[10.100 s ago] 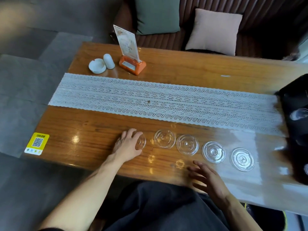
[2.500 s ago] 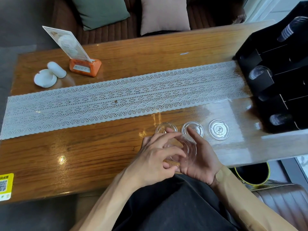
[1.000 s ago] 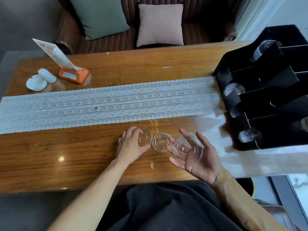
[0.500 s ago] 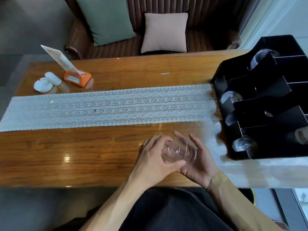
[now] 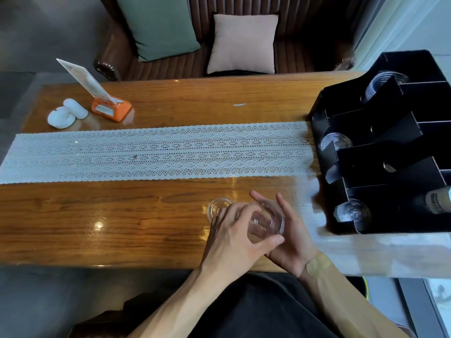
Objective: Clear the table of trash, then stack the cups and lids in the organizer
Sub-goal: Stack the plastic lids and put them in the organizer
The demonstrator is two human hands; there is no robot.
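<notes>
A stack of clear plastic lids [image 5: 267,222] sits between both hands near the table's front edge. My right hand [image 5: 291,240] cradles the stack from below with curled fingers around its rim. My left hand [image 5: 234,236] grips the stack from the left, thumb under it. One more clear lid [image 5: 216,207] lies flat on the wood just left of my left hand, partly hidden by it. The black organizer [image 5: 390,152] stands at the right with clear cups and lids lying in several of its slots.
A white lace runner [image 5: 156,152] crosses the wooden table [image 5: 97,215]. At the far left stand an orange menu holder [image 5: 109,108] and a white ceramic dish [image 5: 61,117]. A sofa with green and beige cushions lies behind the table.
My left hand carried a lid from the table onto the stack in my right hand. One lid stays on the table, and both hands now hold the stack together.
</notes>
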